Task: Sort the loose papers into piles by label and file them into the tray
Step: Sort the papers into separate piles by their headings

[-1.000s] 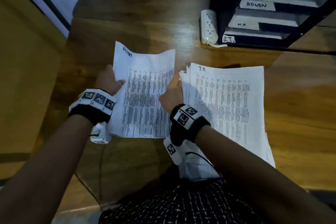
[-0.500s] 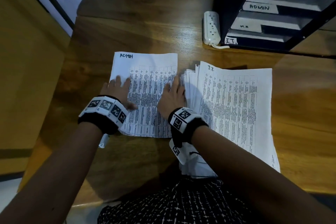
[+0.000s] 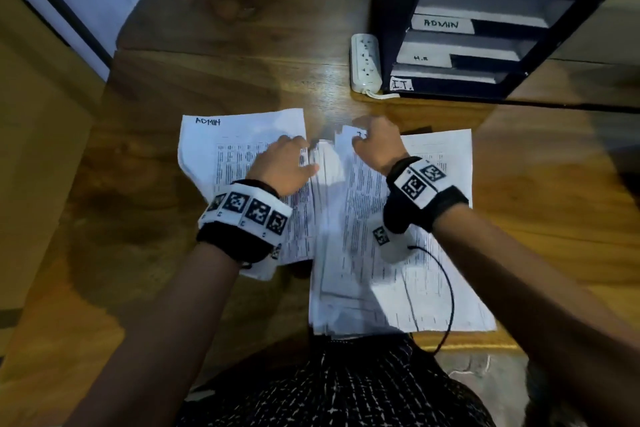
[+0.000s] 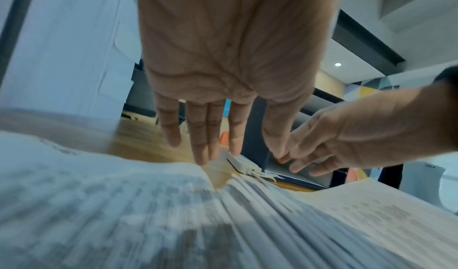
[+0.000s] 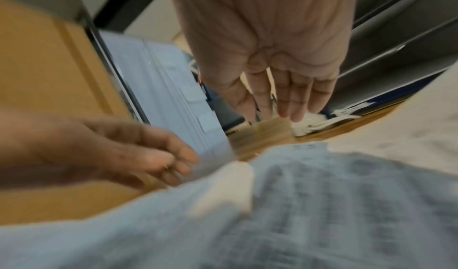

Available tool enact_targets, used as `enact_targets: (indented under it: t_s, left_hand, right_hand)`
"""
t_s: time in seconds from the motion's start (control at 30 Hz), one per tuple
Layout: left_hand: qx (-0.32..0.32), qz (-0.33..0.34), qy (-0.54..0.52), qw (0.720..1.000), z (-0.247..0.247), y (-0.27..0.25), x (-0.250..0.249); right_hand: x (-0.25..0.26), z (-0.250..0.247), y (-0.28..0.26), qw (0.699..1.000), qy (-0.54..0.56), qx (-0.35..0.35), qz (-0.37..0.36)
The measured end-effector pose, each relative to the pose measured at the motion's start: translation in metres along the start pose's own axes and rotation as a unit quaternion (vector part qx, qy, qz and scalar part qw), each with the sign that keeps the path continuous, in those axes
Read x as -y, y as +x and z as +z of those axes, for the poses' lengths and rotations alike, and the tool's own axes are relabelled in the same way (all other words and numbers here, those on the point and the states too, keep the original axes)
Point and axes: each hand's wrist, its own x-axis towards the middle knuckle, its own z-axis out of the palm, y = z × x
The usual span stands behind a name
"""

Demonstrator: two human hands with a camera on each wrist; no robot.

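Standing behind the papers (image 3: 398, 253) on the desk (image 3: 207, 62), the tray (image 3: 460, 45) shows apparently empty labelled slots, while both hands, left (image 3: 282, 166) and right (image 3: 375, 144), have lifted from the ADMIN sheet (image 3: 235, 135), fingers loosely spread, holding nothing.

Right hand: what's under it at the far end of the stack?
The right hand hovers over the paper stack, whose left edges are fanned. It covers the top sheet's label, so that cannot be read.

An office: beyond the right hand (image 3: 375, 144) stands a black stacked filing tray (image 3: 391, 21) with handwritten labels, ADMIN among them, and a white power strip (image 3: 365, 62) beside it; printed sheets (image 3: 440, 163) lie under both hands on the wooden desk (image 3: 242, 55).
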Motion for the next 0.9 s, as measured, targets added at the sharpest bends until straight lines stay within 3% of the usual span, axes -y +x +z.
enact_targets:
  t_s: [0.17, 0.33, 0.57, 0.77, 0.9]
  left_hand:
    - [0.001, -0.011, -0.062, 0.998, 0.033, 0.026, -0.028]
    - [-0.006, -0.059, -0.024, 0.998, 0.046, 0.053, -0.037]
    - [-0.115, -0.081, -0.149, 0.979, 0.041, 0.070, -0.039]
    - [-0.130, -0.071, -0.197, 0.969, 0.033, 0.058, -0.045]
    - [-0.127, -0.138, -0.277, 0.942, 0.032, 0.047, -0.037]
  right_hand:
    - [-0.052, -0.012, 0.026, 0.975, -0.193, 0.095, 0.048]
    - [-0.074, -0.018, 0.032, 0.965, -0.223, 0.136, 0.015]
    - [-0.082, -0.002, 0.024, 0.990, -0.123, 0.031, -0.066]
    - [-0.078, 0.006, 0.018, 0.995, -0.053, 0.017, -0.087]
    - [-0.081, 0.003, 0.003, 0.980, -0.100, 0.013, -0.172]
